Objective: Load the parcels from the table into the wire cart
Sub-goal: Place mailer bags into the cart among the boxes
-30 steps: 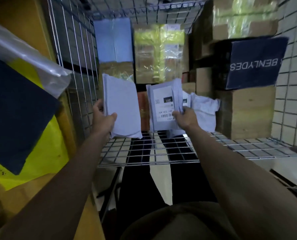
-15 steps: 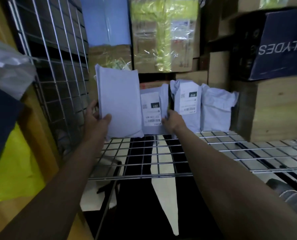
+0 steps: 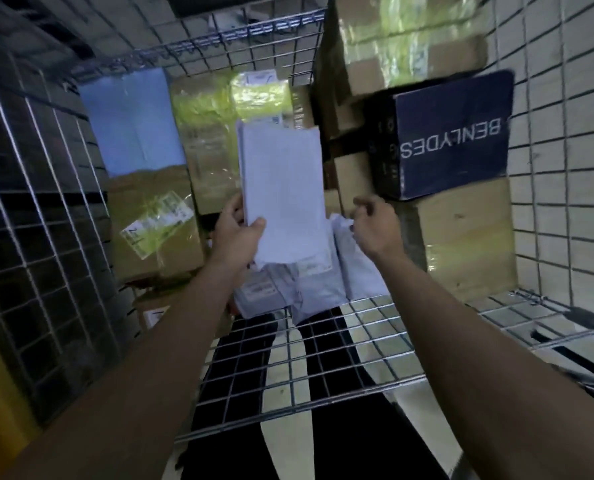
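- The pale flat parcel (image 3: 283,188) stands upright at the centre of the frame, pinched along its lower left edge by the left hand (image 3: 236,233), thumb on the near face and fingers behind; it is inside the wire cart (image 3: 309,362) but not yet set down.
- Just below and behind it, at least 3 soft grey mailers (image 3: 290,289) already stand on the mesh floor, packed side by side (how many more hide behind the held parcel, I cannot tell).
- The right hand (image 3: 375,226) is right of centre, fingers loosely curled and holding nothing, its fingertips just touching or just above the top of the rightmost mailer; which of the 2 is unclear.
- Judged from this, the task is well under way: the back of the cart is stacked, 1 parcel is in hand, and the near half of the mesh floor is bare. The table is out of view, so what remains there cannot be told.
- Around it: a blue BENLYDES box (image 3: 451,136) sits on a brown carton (image 3: 468,244) at the right, a tape-wrapped carton (image 3: 153,233) at the left, a light blue packet (image 3: 133,119) in the upper left.
- In the way: the standing mailers could tip if nudged, and the slot between cartons is narrow.
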